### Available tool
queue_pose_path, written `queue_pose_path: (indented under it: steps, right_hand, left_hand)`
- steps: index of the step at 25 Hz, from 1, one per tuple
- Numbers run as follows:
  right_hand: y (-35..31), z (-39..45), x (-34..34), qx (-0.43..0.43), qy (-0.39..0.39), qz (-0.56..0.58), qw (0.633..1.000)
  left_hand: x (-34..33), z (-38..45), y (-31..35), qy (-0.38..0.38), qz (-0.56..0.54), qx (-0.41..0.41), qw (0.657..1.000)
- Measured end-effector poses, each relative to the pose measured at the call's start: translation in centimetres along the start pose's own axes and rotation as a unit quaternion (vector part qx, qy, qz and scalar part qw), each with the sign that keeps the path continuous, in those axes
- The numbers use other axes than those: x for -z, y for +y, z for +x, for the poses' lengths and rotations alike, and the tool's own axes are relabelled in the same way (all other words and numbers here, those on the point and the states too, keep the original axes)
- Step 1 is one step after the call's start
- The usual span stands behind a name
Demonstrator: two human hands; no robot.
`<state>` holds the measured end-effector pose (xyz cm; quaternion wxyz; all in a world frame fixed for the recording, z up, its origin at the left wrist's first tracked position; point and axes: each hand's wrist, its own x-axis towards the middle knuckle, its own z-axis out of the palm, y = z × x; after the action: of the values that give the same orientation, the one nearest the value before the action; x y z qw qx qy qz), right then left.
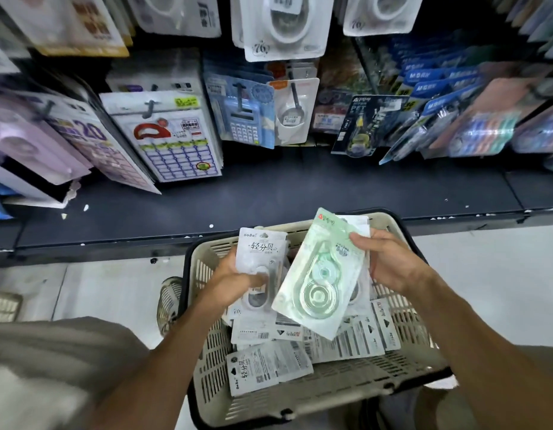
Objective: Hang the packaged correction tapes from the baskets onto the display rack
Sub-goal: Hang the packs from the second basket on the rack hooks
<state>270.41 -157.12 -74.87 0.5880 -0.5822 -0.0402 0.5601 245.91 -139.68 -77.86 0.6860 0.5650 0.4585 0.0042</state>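
Left hand [238, 276] grips white correction tape pack [260, 254]; right hand [390, 259] pinches green correction tape pack [321, 274], tilted, both above beige basket [331, 395] of packs. Dark shelf [269, 193], display rack [284, 97] beyond.

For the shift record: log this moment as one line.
left hand holds white pack | right hand holds green pack | both over basket | nothing hung yet

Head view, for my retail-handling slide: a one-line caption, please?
Over a beige plastic basket, left hand grips a white-carded correction tape; right hand pinches a green-carded one.
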Motion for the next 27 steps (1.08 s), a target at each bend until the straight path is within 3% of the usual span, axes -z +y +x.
queue_pose_path:
  steps: [3, 7, 10, 12, 14, 16, 18, 20, 22, 24, 27]
  right_hand:
    - [-0.1, -0.4, -3.2, -0.014, -0.026, 0.065, 0.997]
    - [0.0, -0.2, -7.4, 0.027, 0.074, 0.118, 0.99]
    - [-0.7, -0.5, -8.9, 0.026, 0.128, 0.151, 0.98]
    - [-2.4, -1.4, -8.7, 0.031, 0.061, 0.1, 0.993]
    - [-4.2, -3.0, -8.3, 0.048, 0.0, -0.002, 0.999]
    - [-5.9, -4.6, -8.2, 0.092, 0.062, -0.074, 0.991]
    - [-7.7, -6.3, -8.1, 0.157, 0.129, -0.052, 0.978]
    - [-10.0, -8.1, -8.0, 0.184, 0.16, 0.005, 0.97]
    - [-12.0, -10.5, -7.7, 0.182, 0.201, -0.024, 0.962]
    - [-13.1, -13.1, -7.2, 0.177, 0.152, -0.07, 0.97]
    - [-15.0, -16.7, -7.1, 0.187, -0.02, -0.104, 0.977]
  left_hand:
    - [-0.7, -0.6, 1.3, -0.053, -0.114, 0.044, 0.991]
    - [-2.0, -1.3, 3.6, -0.12, -0.205, 0.06, 0.97]
    - [-3.5, -1.7, 5.5, -0.115, -0.217, 0.046, 0.968]
    - [-4.2, -1.6, 6.6, -0.087, -0.222, 0.038, 0.97]
    - [-4.7, -1.8, 7.9, -0.108, -0.266, 0.046, 0.957]
    - [-5.1, -2.7, 9.6, -0.152, -0.313, 0.028, 0.937]
    - [-5.9, -3.7, 11.6, -0.172, -0.319, -0.02, 0.932]
    - [-7.1, -5.1, 14.3, -0.155, -0.306, -0.068, 0.937]
    - [-8.4, -6.4, 17.4, -0.105, -0.303, -0.103, 0.942]
    - [-9.5, -7.9, 20.3, -0.094, -0.301, -0.144, 0.938]
    - [-10.3, -9.8, 24.4, -0.106, -0.281, -0.194, 0.934]
